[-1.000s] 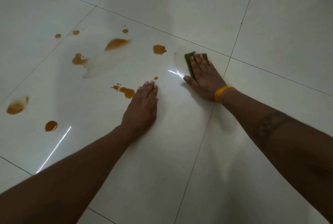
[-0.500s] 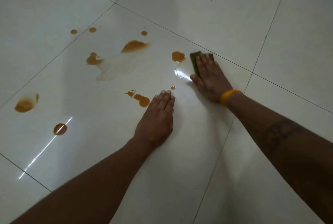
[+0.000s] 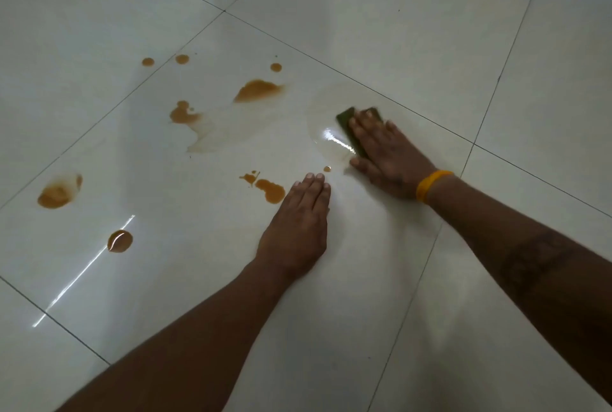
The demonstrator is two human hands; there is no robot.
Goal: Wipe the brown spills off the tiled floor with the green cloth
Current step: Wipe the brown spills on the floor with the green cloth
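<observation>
My right hand (image 3: 387,156) lies flat on the dark green cloth (image 3: 346,120), pressing it to the white tiled floor (image 3: 430,31); only the cloth's far and left edges show past the fingers. A pale wet smear (image 3: 323,103) rings the cloth. My left hand (image 3: 296,226) rests palm down on the tile, fingers together, holding nothing. Brown spills lie to the left: a large blotch (image 3: 258,90), a splash (image 3: 182,113), a puddle (image 3: 270,189) by my left fingertips, a tiny drop (image 3: 327,168), a smeared patch (image 3: 58,194) and a round drop (image 3: 120,241).
Three small brown dots (image 3: 181,59) sit near the far grout line. A faint dried smear (image 3: 212,136) spreads below the large blotch. A yellow band (image 3: 429,183) circles my right wrist. Dark grout lines cross the glossy floor, with bright light reflections at the lower left.
The brown spot just left of the cloth is gone; a pale wet smear lies there now. My right hand has pushed the cloth over that place. The view has shifted left.
</observation>
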